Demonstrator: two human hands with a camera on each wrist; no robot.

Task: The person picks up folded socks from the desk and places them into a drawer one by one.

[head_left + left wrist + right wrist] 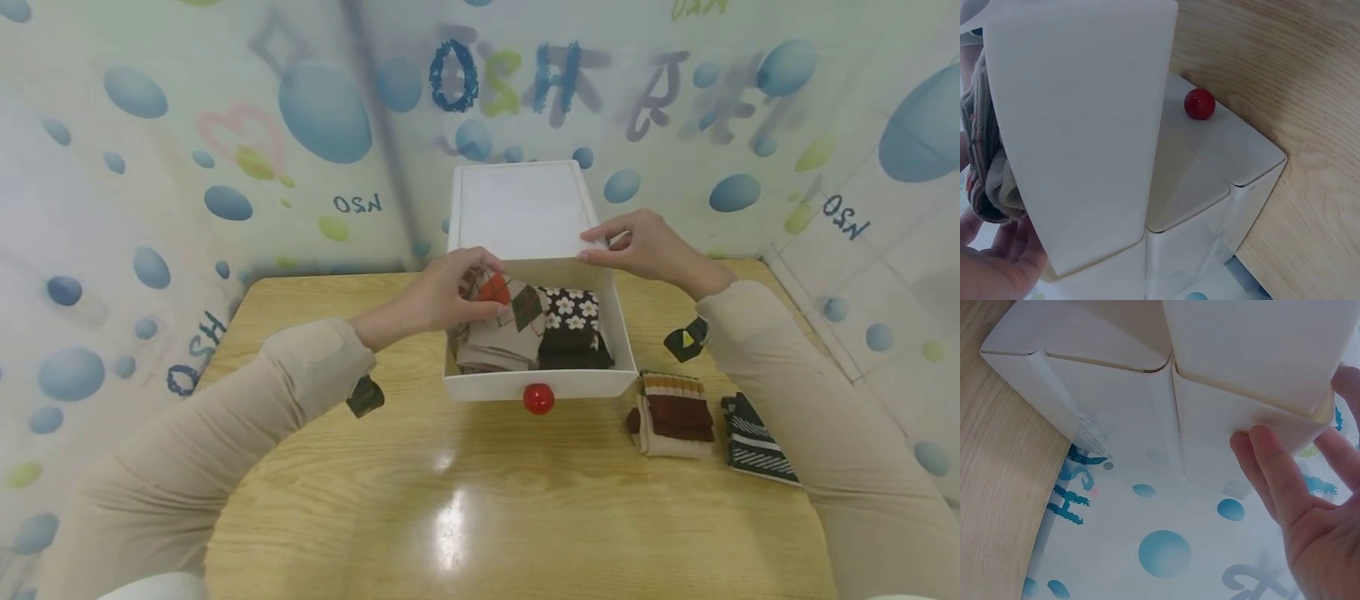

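A white drawer cabinet (521, 208) stands at the back of the table, its top drawer (495, 386) pulled out. Inside, folded beige argyle socks (527, 307) with an orange-red patch lie beside black socks with white flowers (573, 312). My left hand (442, 296) holds the argyle socks at the drawer's left side, thumb toward me. In the left wrist view the drawer wall partly hides these socks (982, 137). With my right hand (652, 246) I grip the cabinet's right front corner. Fingertips (1263, 437) press its outer wall in the right wrist view.
A red ball knob (538, 398) shows below the drawer's front edge. To the right lie folded maroon-and-beige socks (678, 425) and black-and-white striped socks (757, 446), the latter partly behind my right sleeve. Patterned curtain-like walls (480, 92) surround the wooden table (360, 500).
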